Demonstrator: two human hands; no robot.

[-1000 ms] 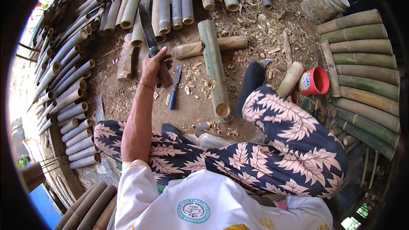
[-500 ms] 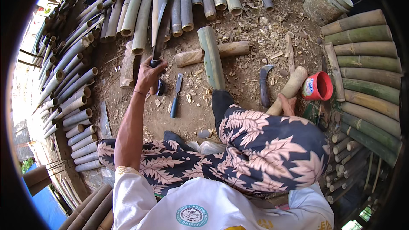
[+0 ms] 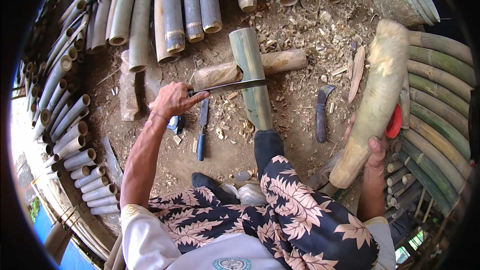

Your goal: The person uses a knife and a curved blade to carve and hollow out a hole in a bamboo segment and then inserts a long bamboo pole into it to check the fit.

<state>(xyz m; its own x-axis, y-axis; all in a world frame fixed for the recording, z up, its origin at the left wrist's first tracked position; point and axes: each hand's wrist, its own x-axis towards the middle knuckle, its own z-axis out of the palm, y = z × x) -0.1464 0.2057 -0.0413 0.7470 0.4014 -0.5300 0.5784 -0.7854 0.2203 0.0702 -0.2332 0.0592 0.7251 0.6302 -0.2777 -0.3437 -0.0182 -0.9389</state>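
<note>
My left hand (image 3: pixel 172 101) is closed around the handle of a machete (image 3: pixel 232 86). Its dark blade lies sideways across a green bamboo piece (image 3: pixel 255 105), which has a notch cut in its left side. That bamboo rests over a short wooden crosspiece (image 3: pixel 286 61), and my dark-socked foot (image 3: pixel 269 145) meets its near end. At the right, my right hand (image 3: pixel 376 154) grips a thick pale wooden log (image 3: pixel 376 95), raised and tilted with its far end up. Between my left hand and the bamboo lies a chisel (image 3: pixel 202 127) with a blue handle.
A hooked knife (image 3: pixel 320 117) lies right of the bamboo. The log partly hides a red container (image 3: pixel 394 122). Bamboo tubes (image 3: pixel 200 5) line the far side, with more stacked left and right (image 3: pixel 440 95). A dirty white bucket (image 3: pixel 405 0) stands far right. Wood chips litter the ground.
The machete has swung down from pointing away to lying across the bamboo. My right hand has lifted the wooden log from beside my knee.
</note>
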